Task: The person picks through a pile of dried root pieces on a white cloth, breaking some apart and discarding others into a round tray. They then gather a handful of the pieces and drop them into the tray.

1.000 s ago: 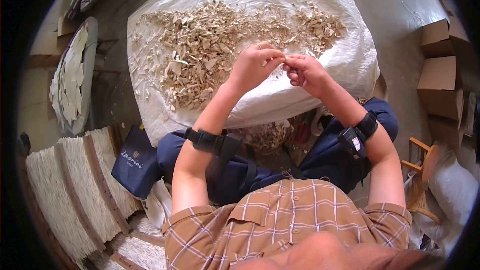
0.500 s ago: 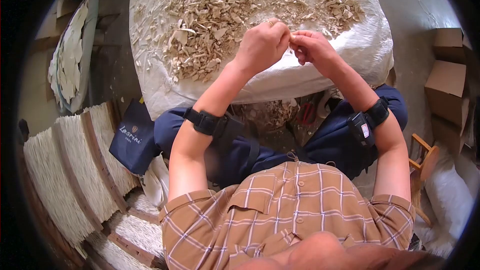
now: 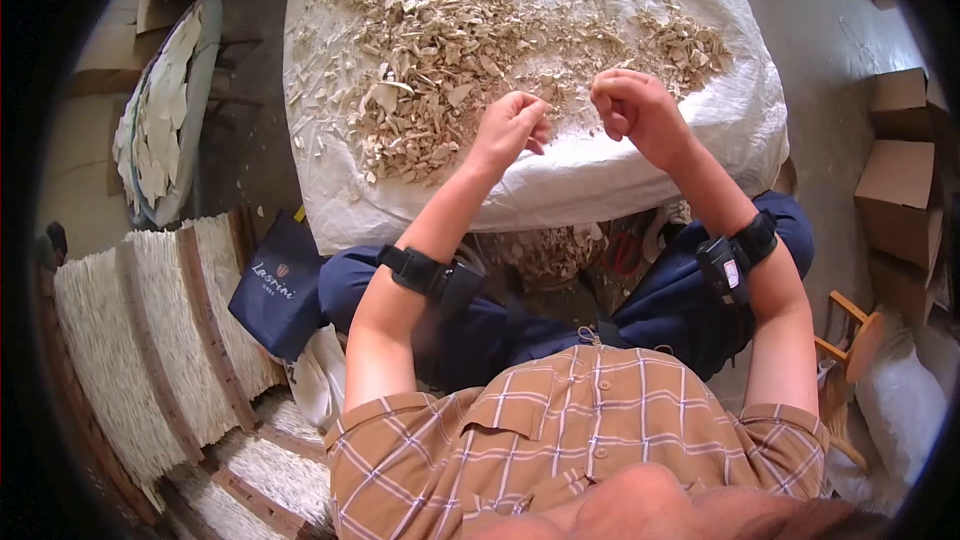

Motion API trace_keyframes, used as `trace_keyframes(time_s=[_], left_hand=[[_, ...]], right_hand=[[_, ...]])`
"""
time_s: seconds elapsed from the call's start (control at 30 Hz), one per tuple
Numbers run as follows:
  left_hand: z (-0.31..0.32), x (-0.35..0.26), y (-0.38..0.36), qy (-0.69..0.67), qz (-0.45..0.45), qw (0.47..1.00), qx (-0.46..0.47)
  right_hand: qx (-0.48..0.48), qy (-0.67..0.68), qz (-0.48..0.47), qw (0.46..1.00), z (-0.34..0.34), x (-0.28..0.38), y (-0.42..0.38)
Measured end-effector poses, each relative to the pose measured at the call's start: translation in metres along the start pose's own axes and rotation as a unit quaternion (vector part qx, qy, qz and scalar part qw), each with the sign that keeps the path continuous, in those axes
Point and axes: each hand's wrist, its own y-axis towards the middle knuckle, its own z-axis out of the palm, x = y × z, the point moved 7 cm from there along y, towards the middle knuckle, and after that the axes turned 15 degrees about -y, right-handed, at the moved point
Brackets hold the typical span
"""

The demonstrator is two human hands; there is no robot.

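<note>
A heap of pale, dry, broken chips [image 3: 430, 70] lies spread over a table wrapped in white plastic sheeting [image 3: 590, 165]. Above the near side of the heap, my left hand [image 3: 512, 130] is closed, thumb and index finger pinched together. Across a small gap, my right hand [image 3: 642, 115] is curled with its fingertips pressed together, close to a smaller pile of chips [image 3: 685, 45]. Whatever either pinch holds is too small or too hidden to make out.
Racks of stacked whitish sheets [image 3: 140, 340] stand at lower left, beside a dark blue bag [image 3: 278, 285]. An oval tray with pale flakes [image 3: 165, 120] is at left. Cardboard boxes [image 3: 900, 175], a wooden stool [image 3: 862, 345] and a white sack [image 3: 900, 390] are at right.
My hands, which met at the fingertips, have moved apart: the left toward my body, the right slightly turned and raised. The whole view has shifted a little.
</note>
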Motion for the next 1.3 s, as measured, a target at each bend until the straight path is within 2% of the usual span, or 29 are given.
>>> trace_keyframes(time_s=[0.03,0.07,0.1,0.13,0.17,0.27,0.3,0.37,0.47,0.5,0.57,0.73,0.8,0.87,0.97,1.0,1.07,1.1,1.17,1.2,1.27,1.3], left_hand=[[0.001,0.006,0.000,-0.060,-0.008,0.998,-0.006],[0.002,0.009,0.001,-0.059,-0.004,0.998,-0.008],[0.010,0.012,-0.002,-0.193,-0.044,0.980,0.026],[0.019,0.013,-0.004,-0.322,-0.083,0.941,0.060],[0.026,0.014,-0.009,-0.352,-0.100,0.928,0.074],[0.027,0.020,-0.006,-0.405,-0.093,0.900,0.130],[0.025,0.020,-0.005,-0.405,-0.091,0.901,0.129],[0.008,0.025,-0.003,-0.412,-0.087,0.906,0.032],[-0.001,0.017,-0.009,-0.426,-0.067,0.902,-0.012],[-0.004,0.014,-0.010,-0.426,-0.063,0.902,-0.013],[-0.019,0.011,-0.015,-0.445,-0.039,0.892,-0.066],[-0.051,-0.015,-0.028,-0.484,0.012,0.871,-0.088],[-0.058,-0.027,-0.037,-0.500,0.035,0.865,-0.030],[-0.065,-0.036,-0.045,-0.502,0.034,0.863,-0.039],[-0.074,-0.060,-0.055,-0.510,0.071,0.857,-0.031],[-0.077,-0.065,-0.058,-0.514,0.072,0.854,-0.032],[-0.082,-0.076,-0.061,-0.506,0.088,0.858,-0.011],[-0.083,-0.080,-0.061,-0.509,0.090,0.856,-0.013],[-0.089,-0.081,-0.058,-0.510,0.099,0.854,-0.004],[-0.089,-0.085,-0.057,-0.508,0.106,0.855,0.002],[-0.088,-0.086,-0.052,-0.504,0.105,0.858,-0.005],[-0.086,-0.090,-0.052,-0.489,0.106,0.866,-0.012]], right_hand=[[-0.043,-0.078,0.002,0.996,-0.003,-0.002,0.001],[-0.039,-0.079,0.000,0.996,0.002,-0.005,0.002],[-0.065,-0.242,-0.060,0.966,0.008,0.001,0.001],[-0.090,-0.397,-0.118,0.905,0.015,0.007,0.001],[-0.121,-0.473,-0.200,0.850,0.021,0.011,0.000],[-0.108,-0.674,-0.239,0.690,0.044,0.011,0.000],[-0.107,-0.674,-0.242,0.690,0.048,0.013,0.002],[-0.042,-0.645,-0.270,0.714,0.061,0.015,0.005],[-0.067,-0.617,-0.265,0.737,0.059,0.021,0.018],[-0.069,-0.615,-0.222,0.754,0.052,0.019,0.026],[-0.104,-0.623,-0.225,0.741,0.038,0.022,0.039],[-0.123,-0.660,-0.191,0.716,0.022,0.004,0.057],[-0.128,-0.721,-0.239,0.638,0.031,-0.003,0.055],[-0.116,-0.717,-0.277,0.629,0.038,-0.004,0.054],[-0.113,-0.846,-0.112,0.508,0.014,-0.015,0.077],[-0.109,-0.849,-0.113,0.505,0.007,-0.010,0.076],[-0.177,-0.847,-0.024,0.500,-0.024,0.004,0.067],[-0.175,-0.850,-0.023,0.496,-0.026,0.007,0.063],[-0.213,-0.838,-0.098,0.493,-0.021,0.021,0.050],[-0.212,-0.842,-0.097,0.487,-0.016,0.023,0.046],[-0.088,-0.773,-0.126,0.616,0.006,0.012,0.041],[-0.064,-0.788,-0.125,0.599,0.011,0.005,0.043]])
